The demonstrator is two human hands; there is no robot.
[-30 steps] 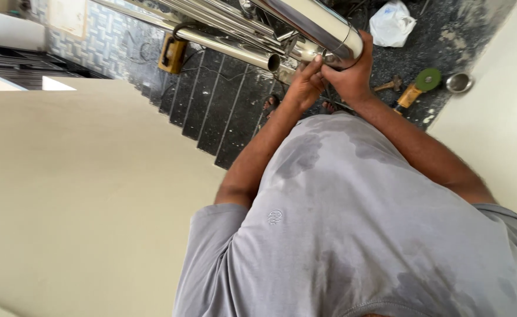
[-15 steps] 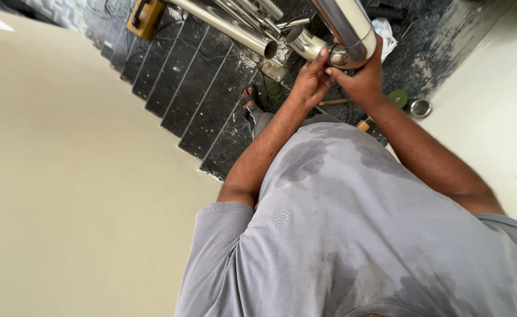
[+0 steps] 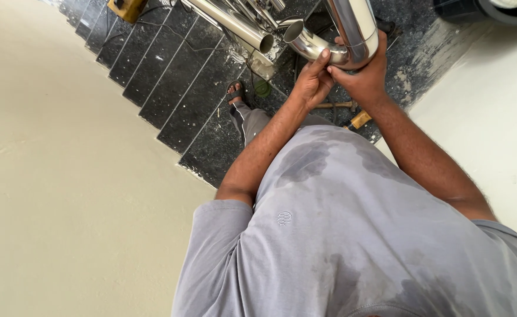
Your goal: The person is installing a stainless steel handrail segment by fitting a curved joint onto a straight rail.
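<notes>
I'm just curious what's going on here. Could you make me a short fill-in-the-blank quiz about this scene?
1. Both hands, left hand and right hand, hold a shiny ____ elbow pipe.
2. The stairs below are ____ in colour.
3. The person wears a ____ shirt.
4. A hammer lies on the ____.

Missing words: metal; black; grey; floor

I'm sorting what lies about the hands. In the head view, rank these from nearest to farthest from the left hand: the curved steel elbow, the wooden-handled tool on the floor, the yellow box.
1. Curved steel elbow: touched by the left hand.
2. Wooden-handled tool: on the dark floor, right of the hand and lower in the picture.
3. Yellow box: far off at the top left, on the stairs.
</notes>
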